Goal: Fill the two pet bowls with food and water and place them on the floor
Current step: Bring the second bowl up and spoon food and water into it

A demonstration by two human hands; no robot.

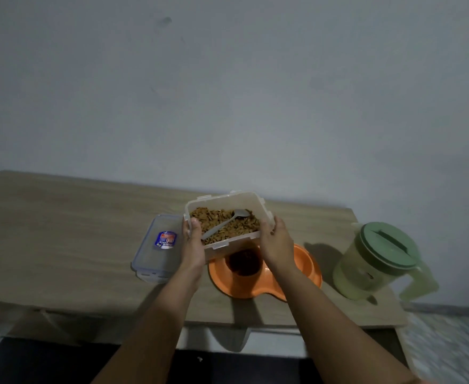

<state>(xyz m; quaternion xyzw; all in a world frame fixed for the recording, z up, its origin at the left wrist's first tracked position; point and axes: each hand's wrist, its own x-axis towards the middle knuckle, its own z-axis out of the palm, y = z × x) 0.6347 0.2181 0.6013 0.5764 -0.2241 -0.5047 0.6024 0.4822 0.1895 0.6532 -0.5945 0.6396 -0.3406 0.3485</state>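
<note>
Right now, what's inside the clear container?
Brown kibble and a pale spoon lying on it. The container is held by both hands; its bottom under the kibble is covered.

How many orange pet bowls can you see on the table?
1. A single orange double dish sits on the table, between the clear lid and the green jug. Its left well is visible; its right well is hidden under the right hand.

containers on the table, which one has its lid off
The food container held in both hands: open, kibble showing. The green pitcher keeps its lid on.
</note>
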